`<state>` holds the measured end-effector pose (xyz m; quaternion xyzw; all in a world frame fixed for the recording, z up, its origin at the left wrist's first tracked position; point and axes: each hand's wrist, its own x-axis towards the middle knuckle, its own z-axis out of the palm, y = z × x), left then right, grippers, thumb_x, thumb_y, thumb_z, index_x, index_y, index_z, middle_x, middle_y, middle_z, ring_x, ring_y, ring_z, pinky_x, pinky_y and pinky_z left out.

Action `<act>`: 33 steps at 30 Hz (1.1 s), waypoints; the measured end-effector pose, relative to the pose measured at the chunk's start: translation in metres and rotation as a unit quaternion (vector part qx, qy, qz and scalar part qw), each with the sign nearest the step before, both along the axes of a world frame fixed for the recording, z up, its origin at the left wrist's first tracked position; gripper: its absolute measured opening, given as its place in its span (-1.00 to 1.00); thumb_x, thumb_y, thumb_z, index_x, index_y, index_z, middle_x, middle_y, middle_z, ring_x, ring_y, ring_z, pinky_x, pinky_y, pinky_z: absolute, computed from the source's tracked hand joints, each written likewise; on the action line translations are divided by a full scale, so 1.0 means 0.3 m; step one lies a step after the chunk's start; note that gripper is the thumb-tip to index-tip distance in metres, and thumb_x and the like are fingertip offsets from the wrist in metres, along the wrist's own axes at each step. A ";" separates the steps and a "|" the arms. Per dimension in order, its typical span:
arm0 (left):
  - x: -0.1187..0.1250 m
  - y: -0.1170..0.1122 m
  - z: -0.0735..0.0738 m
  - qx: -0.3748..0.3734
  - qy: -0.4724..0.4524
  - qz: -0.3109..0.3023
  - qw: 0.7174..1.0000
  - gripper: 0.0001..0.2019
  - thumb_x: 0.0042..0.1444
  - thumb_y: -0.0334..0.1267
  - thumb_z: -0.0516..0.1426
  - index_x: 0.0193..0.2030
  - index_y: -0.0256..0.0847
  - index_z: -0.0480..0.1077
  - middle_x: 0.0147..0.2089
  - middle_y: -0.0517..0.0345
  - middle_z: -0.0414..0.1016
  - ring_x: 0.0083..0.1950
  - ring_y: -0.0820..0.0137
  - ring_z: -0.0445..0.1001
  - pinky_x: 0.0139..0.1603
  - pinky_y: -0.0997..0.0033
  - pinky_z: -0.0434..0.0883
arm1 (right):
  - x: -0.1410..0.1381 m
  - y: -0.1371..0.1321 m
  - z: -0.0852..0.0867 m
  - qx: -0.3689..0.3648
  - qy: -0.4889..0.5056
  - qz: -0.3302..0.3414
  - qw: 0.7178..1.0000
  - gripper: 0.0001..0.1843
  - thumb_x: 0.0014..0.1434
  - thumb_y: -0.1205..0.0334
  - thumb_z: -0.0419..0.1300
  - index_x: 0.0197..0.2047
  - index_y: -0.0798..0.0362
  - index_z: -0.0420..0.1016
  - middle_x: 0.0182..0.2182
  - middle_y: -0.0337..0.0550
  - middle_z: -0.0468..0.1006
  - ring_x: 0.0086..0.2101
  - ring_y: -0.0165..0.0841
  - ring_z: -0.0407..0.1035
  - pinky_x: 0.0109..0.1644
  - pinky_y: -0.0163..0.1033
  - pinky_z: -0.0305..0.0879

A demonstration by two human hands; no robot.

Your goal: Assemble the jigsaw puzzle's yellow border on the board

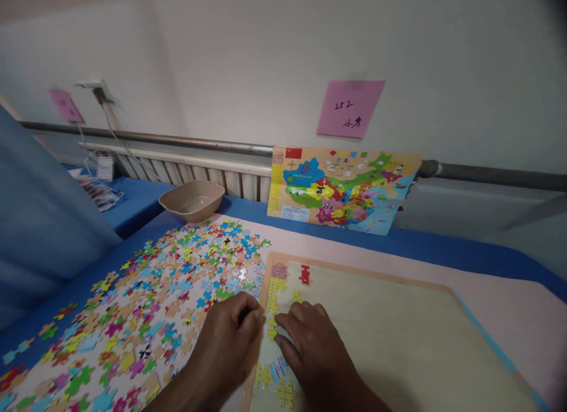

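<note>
Fingers (287,322) of the right hand (313,336) bend onto yellow puzzle pieces (271,334) near the lower centre of the frame; whether they grip one, I cannot tell. Just left, the left hand (231,332) curls at the left edge of the puzzle board (407,335), its hold unclear. Loose pieces (114,330) spread across the lower left, and a colourful map (343,190) stands right of centre

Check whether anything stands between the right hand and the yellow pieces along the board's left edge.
Nothing visible does: the right hand reaches right up to the yellow pieces, and the left hand is to their left.
</note>
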<state>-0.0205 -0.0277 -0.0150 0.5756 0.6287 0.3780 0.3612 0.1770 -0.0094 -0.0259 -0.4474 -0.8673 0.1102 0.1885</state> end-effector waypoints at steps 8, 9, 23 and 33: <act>0.002 0.001 0.014 0.011 0.011 -0.001 1.000 -0.79 0.23 -0.24 0.11 -0.43 -0.13 0.45 -0.46 0.26 0.46 -0.36 0.38 0.40 -0.33 0.42 0.25 | 0.004 -0.001 0.016 -0.032 -0.012 0.007 0.999 -0.84 0.25 0.33 0.45 -0.12 -0.05 0.64 -0.23 -0.18 0.58 -0.19 -0.21 0.39 -0.06 -0.11 0.10; 0.002 0.001 0.016 0.008 0.012 0.001 1.000 -0.79 0.23 -0.25 0.11 -0.43 -0.13 0.45 -0.47 0.27 0.45 -0.38 0.38 0.39 -0.35 0.42 0.23 | 0.007 0.002 0.025 -0.040 -0.020 0.007 0.999 -0.85 0.26 0.34 0.43 -0.11 -0.04 0.64 -0.22 -0.17 0.58 -0.18 -0.20 0.39 -0.06 -0.10 0.11; -0.021 -0.009 0.017 0.032 0.130 -0.055 0.989 -0.76 0.33 -0.29 0.09 -0.37 -0.11 0.50 -0.40 0.26 0.50 -0.33 0.36 0.46 -0.29 0.38 0.23 | 0.189 0.062 0.079 -0.093 0.133 -0.026 0.986 -0.76 0.37 0.25 0.19 0.03 0.02 0.61 -0.16 -0.09 0.55 -0.11 -0.17 0.44 0.00 -0.07 0.30; -0.023 -0.018 0.037 0.055 0.190 -0.127 0.972 -0.78 0.33 -0.36 0.07 -0.28 -0.12 0.53 -0.29 0.21 0.57 -0.25 0.35 0.49 -0.22 0.36 0.22 | 0.164 0.032 0.147 -0.086 0.127 -0.025 0.988 -0.79 0.34 0.27 0.20 0.00 0.01 0.61 -0.20 -0.12 0.57 -0.14 -0.22 0.46 -0.05 -0.14 0.35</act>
